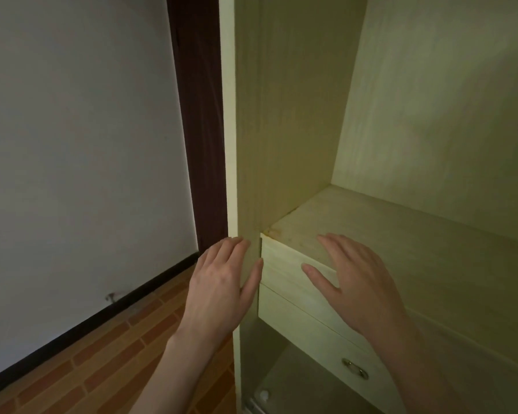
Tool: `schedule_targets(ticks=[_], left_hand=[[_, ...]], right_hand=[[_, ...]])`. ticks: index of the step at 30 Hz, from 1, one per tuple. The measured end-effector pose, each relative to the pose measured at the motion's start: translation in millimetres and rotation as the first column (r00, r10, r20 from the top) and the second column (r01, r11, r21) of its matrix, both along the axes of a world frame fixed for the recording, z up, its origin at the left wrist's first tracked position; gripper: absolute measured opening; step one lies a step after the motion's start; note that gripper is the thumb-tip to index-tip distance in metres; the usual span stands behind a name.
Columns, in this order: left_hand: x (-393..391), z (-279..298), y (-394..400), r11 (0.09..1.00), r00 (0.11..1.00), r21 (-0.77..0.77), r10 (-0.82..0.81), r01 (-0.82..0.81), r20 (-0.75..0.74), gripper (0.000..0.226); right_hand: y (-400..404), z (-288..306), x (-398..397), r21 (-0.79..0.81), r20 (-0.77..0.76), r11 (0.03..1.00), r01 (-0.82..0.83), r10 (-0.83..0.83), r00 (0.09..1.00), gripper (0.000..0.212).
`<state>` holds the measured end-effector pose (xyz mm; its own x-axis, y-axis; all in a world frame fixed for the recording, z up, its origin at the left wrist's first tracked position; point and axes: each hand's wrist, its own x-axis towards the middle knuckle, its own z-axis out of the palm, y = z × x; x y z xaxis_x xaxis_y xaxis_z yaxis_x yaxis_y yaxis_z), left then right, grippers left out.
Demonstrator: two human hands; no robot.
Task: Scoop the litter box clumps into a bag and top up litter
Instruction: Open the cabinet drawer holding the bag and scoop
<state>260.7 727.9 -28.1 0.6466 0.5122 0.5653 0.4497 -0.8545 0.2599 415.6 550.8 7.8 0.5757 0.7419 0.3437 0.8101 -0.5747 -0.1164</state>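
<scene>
No litter box, scoop, bag or litter is in view. I face an open pale green wooden wardrobe (296, 115). My left hand (222, 282) has straight fingers and lies flat against the wardrobe's left side panel (231, 174), thumb toward the drawer block. My right hand (350, 279) is spread with straight fingers over the front top edge of the drawer block (293, 282), holding nothing.
The drawer block has two drawer fronts; the lower one carries a metal ring handle (355, 369). A bare shelf surface (401, 234) tops the block. A dark brown door frame (198, 115), a white wall (72, 144) and a brick-pattern floor (117, 363) lie to the left.
</scene>
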Motion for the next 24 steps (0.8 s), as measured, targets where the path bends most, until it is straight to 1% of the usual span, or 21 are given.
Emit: schedule_targets(ticks=[3,10,14,18,24], left_hand=[[27.2,-1.8,3.8,0.998,0.999,0.019,-0.053,0.053,-0.005,0.046],[83.3,-7.3,3.3,0.985,0.985,0.006,-0.172,0.172,-0.023,0.052],[109.8,-22.7,-3.0,0.977,0.976,0.008,-0.214,0.214,-0.033,0.05],[131.9,-45.4,-9.8,0.964,0.963,0.0,-0.265,0.265,-0.057,0.048],[157.9,-69.2,-16.4,0.923,0.921,-0.039,-0.385,0.383,-0.061,0.046]], right_hand=[[-7.0,-7.7,15.3,0.016,-0.018,0.999,0.045,-0.044,0.999,0.076],[-16.2,-26.1,52.8,0.038,-0.068,0.99,0.137,-0.134,0.989,0.079],[-26.4,-38.8,69.4,0.048,-0.082,0.983,0.178,-0.174,0.981,0.079],[-40.6,-56.4,78.7,0.015,-0.102,0.972,0.233,-0.23,0.968,0.079],[-59.5,-93.4,69.9,0.002,-0.147,0.939,0.345,-0.341,0.928,0.074]])
